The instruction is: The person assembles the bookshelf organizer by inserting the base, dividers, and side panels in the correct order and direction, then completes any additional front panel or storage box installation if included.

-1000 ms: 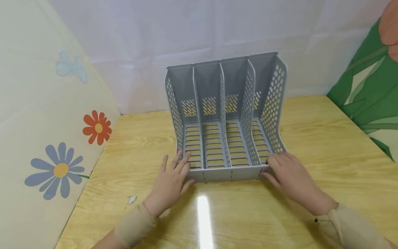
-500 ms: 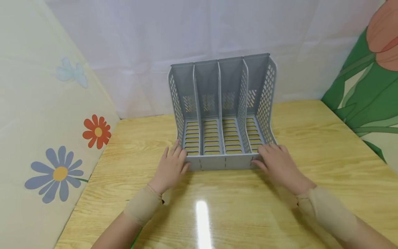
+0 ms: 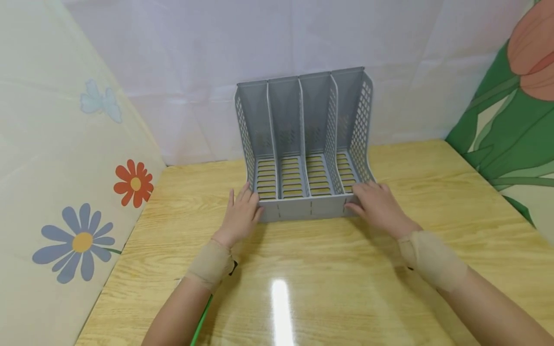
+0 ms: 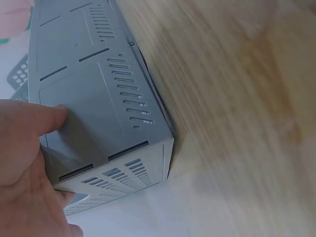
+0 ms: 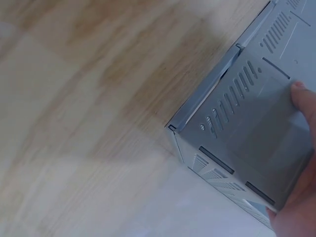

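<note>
A grey plastic file rack [image 3: 295,209] with several upright slots stands on the wooden table, its low front wall facing me. My left hand [image 3: 238,214] grips its front left corner, and my right hand [image 3: 377,205] grips the front right corner. In the left wrist view the thumb of the left hand [image 4: 22,148] presses the outer face of the front wall, with fingers round the side edge, partly hidden. The right wrist view has the right hand [image 5: 298,197] holding likewise, thumb on the front face. Nothing is seen in the slots.
A white cloth backdrop [image 3: 195,86] hangs behind the table [image 3: 329,274]. On the left stands a panel with painted flowers [image 3: 82,242], on the right one with a tulip [image 3: 532,62]. A thin green strip [image 3: 202,319] shows beside the left forearm.
The file rack has slid away from me toward the backdrop, its right side also shifting left. Both hands have moved with it, keeping their grip. The green strip has come into view.
</note>
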Action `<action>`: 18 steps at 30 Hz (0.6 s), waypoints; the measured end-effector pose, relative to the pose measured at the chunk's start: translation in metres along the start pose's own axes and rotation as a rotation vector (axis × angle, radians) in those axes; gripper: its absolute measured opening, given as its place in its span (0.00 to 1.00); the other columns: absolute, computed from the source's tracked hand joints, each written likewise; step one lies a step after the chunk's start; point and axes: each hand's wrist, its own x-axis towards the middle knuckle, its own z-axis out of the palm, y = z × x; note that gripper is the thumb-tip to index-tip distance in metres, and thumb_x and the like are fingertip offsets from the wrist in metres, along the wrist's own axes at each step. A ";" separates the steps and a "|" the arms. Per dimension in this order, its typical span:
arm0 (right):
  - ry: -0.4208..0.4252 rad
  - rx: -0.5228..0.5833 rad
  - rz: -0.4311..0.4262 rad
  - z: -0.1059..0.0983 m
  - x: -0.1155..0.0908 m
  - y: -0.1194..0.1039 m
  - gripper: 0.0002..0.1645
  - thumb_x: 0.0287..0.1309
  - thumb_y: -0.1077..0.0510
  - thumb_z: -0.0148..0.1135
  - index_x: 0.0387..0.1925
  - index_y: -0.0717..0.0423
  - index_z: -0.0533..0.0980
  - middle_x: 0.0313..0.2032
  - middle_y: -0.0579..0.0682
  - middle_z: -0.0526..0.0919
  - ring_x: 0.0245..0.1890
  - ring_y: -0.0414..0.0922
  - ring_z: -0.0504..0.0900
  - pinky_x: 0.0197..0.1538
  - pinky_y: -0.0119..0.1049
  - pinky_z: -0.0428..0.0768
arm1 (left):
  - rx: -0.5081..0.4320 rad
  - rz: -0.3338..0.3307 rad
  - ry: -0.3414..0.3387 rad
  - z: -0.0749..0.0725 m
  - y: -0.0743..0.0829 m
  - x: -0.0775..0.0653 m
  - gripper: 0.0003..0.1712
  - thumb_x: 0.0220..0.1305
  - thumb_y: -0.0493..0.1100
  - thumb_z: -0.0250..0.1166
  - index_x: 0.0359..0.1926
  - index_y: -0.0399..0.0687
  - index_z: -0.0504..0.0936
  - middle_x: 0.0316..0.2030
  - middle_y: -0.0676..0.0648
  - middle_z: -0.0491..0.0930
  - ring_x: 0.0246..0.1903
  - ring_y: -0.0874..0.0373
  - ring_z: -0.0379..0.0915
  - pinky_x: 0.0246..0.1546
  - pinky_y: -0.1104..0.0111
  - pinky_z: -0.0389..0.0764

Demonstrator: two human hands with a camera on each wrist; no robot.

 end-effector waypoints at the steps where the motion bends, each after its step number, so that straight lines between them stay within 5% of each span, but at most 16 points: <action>1: 0.002 0.000 -0.002 0.000 0.001 0.001 0.18 0.53 0.51 0.68 0.26 0.53 0.67 0.23 0.46 0.71 0.30 0.50 0.70 0.42 0.53 0.67 | -0.004 -0.002 0.004 0.000 -0.001 0.002 0.09 0.70 0.45 0.54 0.39 0.43 0.68 0.55 0.37 0.69 0.71 0.45 0.43 0.65 0.43 0.33; 18: -0.013 0.019 0.019 0.006 0.019 0.008 0.16 0.54 0.51 0.68 0.28 0.54 0.69 0.27 0.49 0.76 0.33 0.52 0.71 0.44 0.53 0.66 | 0.016 -0.019 0.021 0.002 -0.008 0.015 0.10 0.70 0.45 0.54 0.39 0.42 0.67 0.48 0.39 0.71 0.70 0.45 0.44 0.66 0.43 0.37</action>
